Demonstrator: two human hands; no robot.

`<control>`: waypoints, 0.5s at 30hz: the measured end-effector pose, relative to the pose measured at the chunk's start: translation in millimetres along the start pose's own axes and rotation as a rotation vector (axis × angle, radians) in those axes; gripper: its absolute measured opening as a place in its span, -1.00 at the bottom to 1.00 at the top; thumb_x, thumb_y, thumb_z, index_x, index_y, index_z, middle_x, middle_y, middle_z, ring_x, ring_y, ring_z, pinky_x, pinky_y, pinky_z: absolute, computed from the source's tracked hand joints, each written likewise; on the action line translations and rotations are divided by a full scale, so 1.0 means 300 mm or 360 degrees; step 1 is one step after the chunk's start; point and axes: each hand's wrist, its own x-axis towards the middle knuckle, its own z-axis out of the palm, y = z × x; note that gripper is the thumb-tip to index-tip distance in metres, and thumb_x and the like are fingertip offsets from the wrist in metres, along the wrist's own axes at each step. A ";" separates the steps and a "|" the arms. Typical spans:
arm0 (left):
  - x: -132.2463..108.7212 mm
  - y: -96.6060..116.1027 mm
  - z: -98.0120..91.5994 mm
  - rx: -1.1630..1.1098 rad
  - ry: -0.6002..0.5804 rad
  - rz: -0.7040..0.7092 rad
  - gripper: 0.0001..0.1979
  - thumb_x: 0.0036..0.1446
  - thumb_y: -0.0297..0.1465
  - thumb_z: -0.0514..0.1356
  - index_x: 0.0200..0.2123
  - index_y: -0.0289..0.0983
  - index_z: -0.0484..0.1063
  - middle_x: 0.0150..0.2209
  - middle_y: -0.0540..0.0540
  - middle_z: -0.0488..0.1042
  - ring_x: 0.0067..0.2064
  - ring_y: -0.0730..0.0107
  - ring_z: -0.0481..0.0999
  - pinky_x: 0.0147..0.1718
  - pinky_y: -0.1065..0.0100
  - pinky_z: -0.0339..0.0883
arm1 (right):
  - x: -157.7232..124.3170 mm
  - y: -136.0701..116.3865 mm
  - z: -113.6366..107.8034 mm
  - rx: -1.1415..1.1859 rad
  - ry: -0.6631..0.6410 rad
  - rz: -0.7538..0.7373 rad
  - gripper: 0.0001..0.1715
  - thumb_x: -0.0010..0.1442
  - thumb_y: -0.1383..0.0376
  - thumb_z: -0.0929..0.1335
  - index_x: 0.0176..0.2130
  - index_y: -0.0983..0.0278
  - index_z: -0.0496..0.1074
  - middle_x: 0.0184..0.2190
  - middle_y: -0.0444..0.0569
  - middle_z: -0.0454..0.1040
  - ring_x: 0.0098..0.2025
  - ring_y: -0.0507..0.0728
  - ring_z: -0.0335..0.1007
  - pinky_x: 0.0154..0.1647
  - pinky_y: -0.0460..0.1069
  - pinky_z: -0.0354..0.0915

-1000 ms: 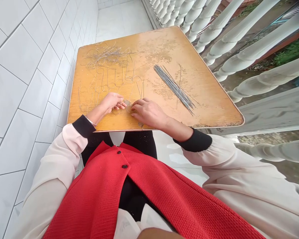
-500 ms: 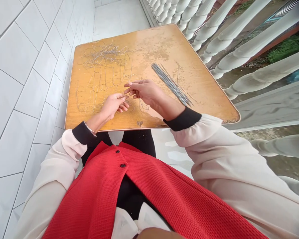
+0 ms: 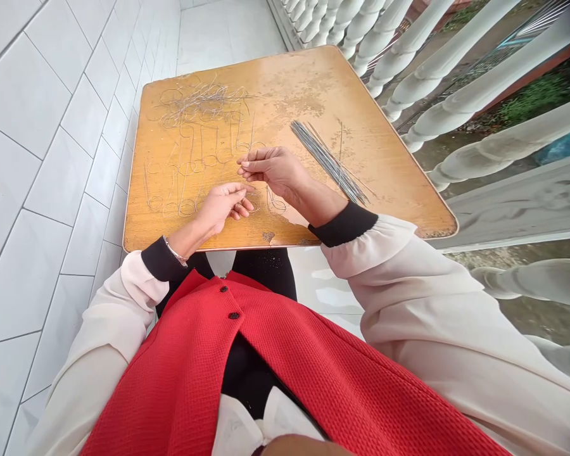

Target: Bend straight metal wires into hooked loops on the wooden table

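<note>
The left hand [image 3: 222,208] covers part of the bent wire loops [image 3: 190,168], hiding the wire beneath it. Whether it or the right hand [image 3: 268,171] pinches a wire is too fine to tell. Single strands in the wire tangle [image 3: 200,98] are too thin to follow, and the white balusters [image 3: 449,69] run off the picture's right edge.

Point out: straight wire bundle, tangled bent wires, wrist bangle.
Bundle of straight grey metal wires [image 3: 330,163], head view, middle of the bundle.
Tangle of thin bent wire loops [image 3: 199,100], head view, centre of the tangle.
Thin silver bangle [image 3: 175,256], head view, its visible arc.
</note>
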 end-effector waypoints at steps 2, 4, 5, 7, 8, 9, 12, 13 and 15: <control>0.000 -0.001 -0.001 -0.0015 0.0004 -0.0005 -0.76 0.47 -0.60 0.03 -0.23 -0.36 0.44 -0.61 0.09 0.46 -0.65 0.68 0.37 -0.60 0.55 0.05 | 0.009 0.004 0.001 -0.0014 -0.0015 0.0020 -0.80 0.18 0.54 0.51 -0.42 0.31 0.56 -0.49 -0.11 0.55 -0.44 -0.04 0.49 -0.29 -0.13 0.49; 0.001 -0.005 -0.004 -0.0036 0.0006 -0.0010 -0.77 0.47 -0.59 0.04 -0.23 -0.36 0.45 -0.61 0.08 0.47 -0.64 0.67 0.38 -0.59 0.55 0.07 | 0.012 0.005 -0.003 -0.0017 -0.0061 0.0089 -0.80 0.19 0.56 0.49 -0.40 0.31 0.58 -0.49 -0.11 0.56 -0.45 -0.04 0.48 -0.31 -0.14 0.48; 0.002 -0.008 -0.006 -0.0049 0.0009 -0.0015 -0.78 0.47 -0.59 0.05 -0.23 -0.37 0.45 -0.61 0.08 0.47 -0.64 0.67 0.39 -0.59 0.56 0.08 | 0.012 0.003 -0.006 -0.0008 -0.0074 0.0116 -0.81 0.21 0.56 0.48 -0.38 0.32 0.59 -0.49 -0.10 0.57 -0.45 -0.04 0.48 -0.32 -0.15 0.47; 0.002 -0.010 -0.008 -0.0068 0.0009 -0.0035 -0.78 0.47 -0.59 0.04 -0.22 -0.37 0.46 -0.61 0.08 0.48 -0.64 0.67 0.39 -0.59 0.56 0.08 | 0.011 -0.004 -0.013 0.0028 -0.0076 0.0137 -0.81 0.27 0.54 0.45 -0.35 0.32 0.60 -0.48 -0.09 0.58 -0.45 -0.05 0.48 -0.34 -0.16 0.45; 0.001 -0.010 -0.008 -0.0071 0.0007 -0.0049 -0.78 0.47 -0.59 0.04 -0.22 -0.38 0.46 -0.61 0.08 0.48 -0.64 0.67 0.39 -0.59 0.56 0.08 | 0.010 -0.009 -0.016 0.0049 -0.0064 0.0127 -0.80 0.30 0.53 0.44 -0.34 0.33 0.60 -0.47 -0.08 0.58 -0.45 -0.05 0.48 -0.35 -0.17 0.43; 0.001 -0.009 -0.007 -0.0072 0.0000 -0.0063 -0.77 0.47 -0.60 0.04 -0.22 -0.38 0.46 -0.61 0.08 0.48 -0.64 0.67 0.38 -0.60 0.56 0.07 | 0.011 -0.014 -0.018 0.0064 -0.0050 0.0114 -0.78 0.33 0.52 0.42 -0.35 0.33 0.60 -0.47 -0.08 0.59 -0.46 -0.06 0.47 -0.36 -0.17 0.42; 0.003 -0.006 -0.004 -0.0071 -0.0028 -0.0078 -0.78 0.47 -0.60 0.04 -0.21 -0.38 0.46 -0.60 0.07 0.49 -0.64 0.67 0.39 -0.60 0.55 0.07 | 0.019 -0.025 -0.014 0.0049 -0.0037 0.0116 -0.68 0.39 0.49 0.38 -0.40 0.32 0.58 -0.49 -0.08 0.57 -0.49 -0.06 0.43 -0.39 -0.18 0.39; 0.005 -0.005 -0.004 -0.0069 -0.0028 -0.0077 -0.78 0.47 -0.60 0.04 -0.21 -0.38 0.46 -0.60 0.06 0.50 -0.63 0.67 0.39 -0.59 0.55 0.07 | 0.024 -0.027 -0.009 0.0034 -0.0030 0.0124 -0.66 0.39 0.49 0.38 -0.42 0.31 0.57 -0.50 -0.09 0.56 -0.50 -0.07 0.41 -0.39 -0.18 0.39; 0.011 -0.007 -0.007 -0.0058 -0.0010 -0.0078 -0.78 0.47 -0.60 0.04 -0.20 -0.38 0.46 -0.59 0.06 0.50 -0.63 0.67 0.39 -0.58 0.55 0.08 | 0.037 -0.030 0.003 0.0025 -0.0010 0.0169 -0.62 0.39 0.51 0.36 -0.45 0.31 0.55 -0.52 -0.11 0.54 -0.52 -0.08 0.38 -0.40 -0.18 0.39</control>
